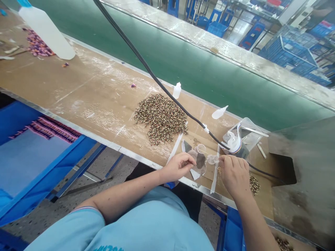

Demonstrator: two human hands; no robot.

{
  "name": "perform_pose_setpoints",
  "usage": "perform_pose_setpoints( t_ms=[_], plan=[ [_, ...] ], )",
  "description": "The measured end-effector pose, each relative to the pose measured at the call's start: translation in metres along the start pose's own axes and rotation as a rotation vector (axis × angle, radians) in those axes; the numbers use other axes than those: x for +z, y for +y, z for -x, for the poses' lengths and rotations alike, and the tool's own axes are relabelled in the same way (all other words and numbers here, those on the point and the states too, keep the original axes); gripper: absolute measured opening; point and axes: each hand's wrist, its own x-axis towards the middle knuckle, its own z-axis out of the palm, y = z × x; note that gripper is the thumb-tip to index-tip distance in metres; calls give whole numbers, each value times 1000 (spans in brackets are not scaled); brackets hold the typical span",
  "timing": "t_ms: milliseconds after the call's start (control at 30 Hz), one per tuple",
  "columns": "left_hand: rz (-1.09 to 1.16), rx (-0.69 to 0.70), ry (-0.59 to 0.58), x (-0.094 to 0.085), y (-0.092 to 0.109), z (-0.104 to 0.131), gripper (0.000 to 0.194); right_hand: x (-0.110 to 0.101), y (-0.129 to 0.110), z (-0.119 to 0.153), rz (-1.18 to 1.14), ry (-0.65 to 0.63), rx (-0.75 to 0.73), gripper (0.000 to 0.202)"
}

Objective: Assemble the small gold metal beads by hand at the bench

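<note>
My left hand (180, 166) is closed in a pinch at the near edge of the table, beside a dark, stained patch (201, 161). Whatever its fingertips hold is too small to make out. My right hand (235, 174) has its fingers pinched at the end of a small clear plastic container (212, 159), held just right of the patch. A clear round cup (201, 149) stands behind the patch. Beyond my left hand lies a big pile of small brown-and-gold ring-like pieces (162, 118). A smaller heap of similar pieces (253, 184) is partly hidden by my right hand.
A black cable (146, 62) hangs across the view. Two small white bottles, one upright (177, 90) and one lying (220, 112), are by the green conveyor belt (222, 78). A clear bag (251, 130) and a metal panel (309, 174) stand right, a blue tray (39, 157) left.
</note>
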Motion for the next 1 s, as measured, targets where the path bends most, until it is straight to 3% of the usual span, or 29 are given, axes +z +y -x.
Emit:
perform_pose_setpoints(
  t_ms=[233,533,700,1000],
  plan=[
    [231,-147,66,2,5,-3,6,4,-4,7,-269,61,271,25],
    [747,-547,41,20,23,-7,43,1,-27,16,-675,62,625,24],
    [877,-648,23,23,22,-7,47,2,-44,20,-695,104,554,19],
    [906,-667,31,20,17,-5,42,9,-67,24,-598,152,329,12]
  ],
)
